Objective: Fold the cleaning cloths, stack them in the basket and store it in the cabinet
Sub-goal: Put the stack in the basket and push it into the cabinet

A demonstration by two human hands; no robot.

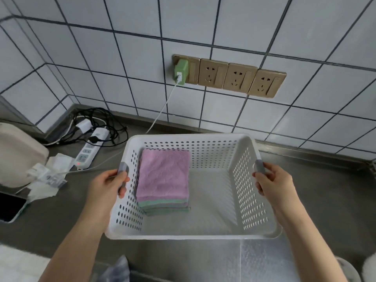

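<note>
A grey steel counter [317, 180] is running along a white tiled wall [101, 64]. Over it, the white perforated basket [215, 233] is sitting with its long axis left to right. The left hand [110, 185] and right hand [273, 181] are each gripping a grey handle at its short ends. Folded cloths [163, 178] are lying stacked in its left half, pink on top.

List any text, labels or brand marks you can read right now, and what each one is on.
No text is readable in this view.
Crumpled wrappers left of the basket: dark print, too blurred to read.
Power strip: markings too small to read.
Wall sockets and green charger: no legible marks.
</note>
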